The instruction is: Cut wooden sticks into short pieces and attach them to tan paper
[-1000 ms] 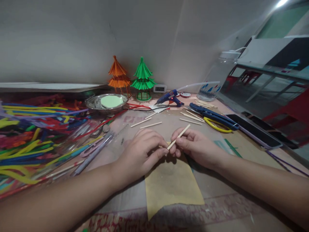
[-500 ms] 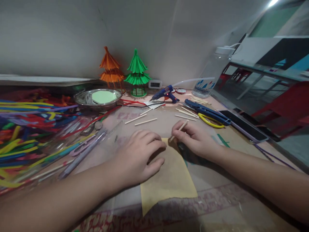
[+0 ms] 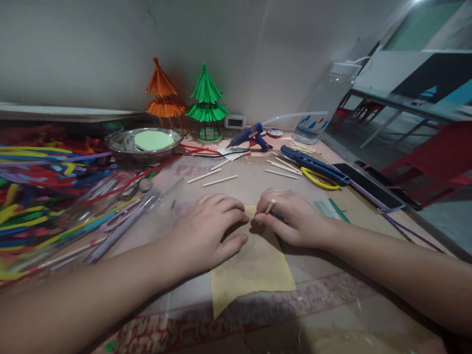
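A piece of yellow sandpaper-like sheet (image 3: 254, 270) lies on the covered table, its lower edge ragged. My left hand (image 3: 214, 231) rests flat over the sheet's left side, fingers apart and holding nothing. Pinched in my right hand (image 3: 291, 219) is a short wooden stick (image 3: 270, 206), its upper end showing above the thumb. The stick's lower end, near the top of the sheet, is hidden by my fingers. Beyond my hands lie more loose wooden sticks (image 3: 220, 180).
A blue glue gun (image 3: 250, 136) stands behind, near green (image 3: 207, 101) and orange (image 3: 164, 93) pipe-cleaner towers. At left are a metal dish (image 3: 121, 142) and colourful pipe cleaners (image 3: 25, 216). Blue pliers (image 3: 313, 162), a phone (image 3: 368, 184) and a plastic bottle (image 3: 317, 108) are at right.
My right hand has turned and come slightly lower with the stick, which now tilts and shows less of its length. My left hand has kept its place on the sheet.
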